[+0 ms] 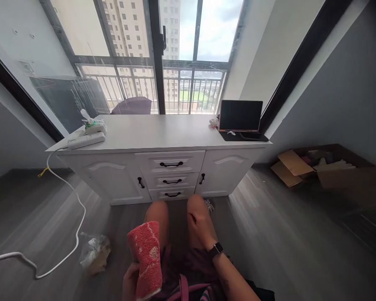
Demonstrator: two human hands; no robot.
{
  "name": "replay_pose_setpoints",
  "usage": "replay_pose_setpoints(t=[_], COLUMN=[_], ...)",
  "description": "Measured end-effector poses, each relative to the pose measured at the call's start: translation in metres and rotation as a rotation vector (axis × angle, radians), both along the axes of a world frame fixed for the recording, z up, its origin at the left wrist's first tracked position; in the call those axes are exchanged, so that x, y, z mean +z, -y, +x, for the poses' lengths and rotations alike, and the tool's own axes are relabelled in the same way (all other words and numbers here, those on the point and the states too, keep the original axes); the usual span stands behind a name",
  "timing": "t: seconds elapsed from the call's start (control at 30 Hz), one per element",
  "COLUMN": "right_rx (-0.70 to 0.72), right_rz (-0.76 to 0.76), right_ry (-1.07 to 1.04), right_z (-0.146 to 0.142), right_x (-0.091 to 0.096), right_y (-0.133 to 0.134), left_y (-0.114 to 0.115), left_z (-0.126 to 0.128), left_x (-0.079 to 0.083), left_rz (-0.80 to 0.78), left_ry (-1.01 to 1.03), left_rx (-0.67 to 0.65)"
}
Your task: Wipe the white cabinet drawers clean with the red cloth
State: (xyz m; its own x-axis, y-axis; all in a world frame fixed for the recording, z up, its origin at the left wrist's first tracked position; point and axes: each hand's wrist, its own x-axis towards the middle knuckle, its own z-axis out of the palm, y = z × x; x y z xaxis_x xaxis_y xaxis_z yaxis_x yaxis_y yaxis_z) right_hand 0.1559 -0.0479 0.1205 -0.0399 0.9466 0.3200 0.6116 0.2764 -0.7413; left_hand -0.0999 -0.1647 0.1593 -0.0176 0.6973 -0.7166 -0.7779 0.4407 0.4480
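My left hand (130, 281) is closed around a red fluffy cloth (147, 257), held upright low in the view, in front of my left knee. My right hand (199, 228) rests on my right knee; it wears a black watch at the wrist, and its fingers are mostly hidden over the knee. A white cabinet (163, 138) with three black-handled drawers (171, 164) stands straight ahead, below a large window.
On the cabinet top sit a white power strip (86, 141) and a wipes pack (92, 124) at left, and a dark tablet (240, 116) on a black mat at right. A white cable (72, 192) trails over the floor. A plastic bag (94, 251) lies at left, and cardboard boxes (319, 169) at right.
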Motion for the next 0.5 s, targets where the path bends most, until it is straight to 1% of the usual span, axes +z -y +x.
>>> replay_pose_setpoints(t=[0.07, 0.13, 0.2, 0.27, 0.4, 0.5], right_rx=[-0.023, -0.069, -0.118, -0.158, -0.226, -0.257], right_rz=[0.032, 0.056, 0.068, 0.063, 0.038, 0.036], right_ry=[0.088, 0.160, 0.196, 0.211, 0.238, 0.229], right_z=[0.014, 0.029, 0.043, 0.056, 0.076, 0.088], right_x=[-0.001, -0.001, 0.001, 0.003, 0.003, -0.001], right_y=[0.004, 0.010, 0.016, 0.022, 0.031, 0.035], left_y=[0.003, 0.005, 0.007, 0.008, 0.006, -0.001], left_z=[0.007, 0.008, 0.005, -0.001, -0.016, -0.028], left_x=[0.007, 0.010, 0.009, 0.006, 0.001, -0.001], left_rz=[0.039, 0.077, 0.105, 0.078, 0.032, 0.044], left_ry=[0.006, 0.046, 0.097, 0.120, 0.054, -0.033], left_rx=[0.016, 0.030, 0.044, 0.065, 0.156, 0.174])
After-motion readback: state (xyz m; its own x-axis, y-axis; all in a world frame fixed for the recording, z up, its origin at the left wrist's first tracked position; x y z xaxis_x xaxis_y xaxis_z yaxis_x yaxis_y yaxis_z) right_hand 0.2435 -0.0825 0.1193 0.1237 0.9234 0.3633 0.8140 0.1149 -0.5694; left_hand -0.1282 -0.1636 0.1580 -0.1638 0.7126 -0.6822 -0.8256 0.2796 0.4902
